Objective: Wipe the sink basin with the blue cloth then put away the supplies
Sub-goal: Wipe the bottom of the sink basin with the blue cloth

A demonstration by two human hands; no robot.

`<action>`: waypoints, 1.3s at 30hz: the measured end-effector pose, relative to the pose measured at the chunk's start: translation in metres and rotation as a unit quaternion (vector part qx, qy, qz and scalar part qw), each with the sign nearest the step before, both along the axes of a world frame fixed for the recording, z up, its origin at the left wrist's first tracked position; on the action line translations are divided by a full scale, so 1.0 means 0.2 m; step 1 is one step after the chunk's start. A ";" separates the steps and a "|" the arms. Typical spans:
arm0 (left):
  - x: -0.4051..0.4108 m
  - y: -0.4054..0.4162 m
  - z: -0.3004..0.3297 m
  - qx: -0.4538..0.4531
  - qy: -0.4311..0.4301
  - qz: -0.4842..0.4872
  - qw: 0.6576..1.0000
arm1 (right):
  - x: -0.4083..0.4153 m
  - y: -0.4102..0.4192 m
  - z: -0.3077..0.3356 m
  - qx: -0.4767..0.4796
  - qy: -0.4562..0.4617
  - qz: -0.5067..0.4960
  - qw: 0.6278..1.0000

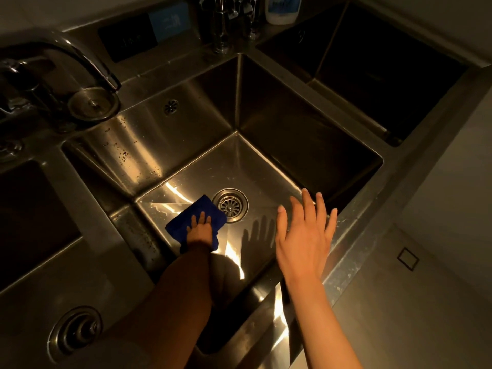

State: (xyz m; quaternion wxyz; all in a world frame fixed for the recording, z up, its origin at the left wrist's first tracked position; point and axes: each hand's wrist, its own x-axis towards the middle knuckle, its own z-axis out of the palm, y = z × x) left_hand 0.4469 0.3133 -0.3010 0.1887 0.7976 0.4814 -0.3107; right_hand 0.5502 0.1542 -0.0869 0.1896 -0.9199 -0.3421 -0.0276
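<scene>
Down on the basin floor, straight fingers [201, 219] of the left hand [200, 230] lie flat on the folded blue microfibre cloth [186, 222], pressing it to the steel rather than gripping it, which suits a wiping stroke. That cloth sits just left of the round slotted metal drain strainer [230, 205], almost touching its rim. The right hand [303, 235] hovers to the right of the drain, fingers spread apart and holding nothing, its shadow thrown on the floor beside the strainer; it seems held clear for balance. Around the drain rise the walls of the square stainless-steel sink basin [149, 145], the wall left of the drain speckled with droplets, so wiping looks unfinished. Well behind the drain stand a curved chrome tap [80, 59] and a white plastic bottle [281, 9].
</scene>
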 end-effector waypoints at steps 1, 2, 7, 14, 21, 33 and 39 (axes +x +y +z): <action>0.00 0.02 0.00 0.011 -0.004 -0.003 1.000 | 0.00 0.00 0.00 0.002 -0.001 0.001 1.000; 0.00 0.03 -0.01 0.021 -0.006 -0.006 1.000 | 0.00 0.00 0.00 0.003 -0.002 0.001 1.000; 0.00 0.01 -0.03 0.054 -0.009 -0.005 0.998 | 0.00 0.00 0.00 -0.001 -0.007 0.001 1.000; -0.01 0.02 -0.05 0.048 0.003 -0.031 0.998 | 0.00 0.00 0.01 -0.009 -0.002 0.004 1.000; 0.00 0.12 -0.03 0.046 -0.005 -0.026 0.999 | 0.00 0.00 0.00 -0.001 -0.004 0.003 1.000; -0.02 0.06 -0.02 0.039 -0.002 -0.018 0.999 | 0.00 -0.01 0.01 -0.015 -0.002 0.007 1.000; 0.00 0.16 0.00 0.047 -0.004 -0.010 0.999 | 0.00 0.00 0.00 -0.005 -0.008 0.006 1.000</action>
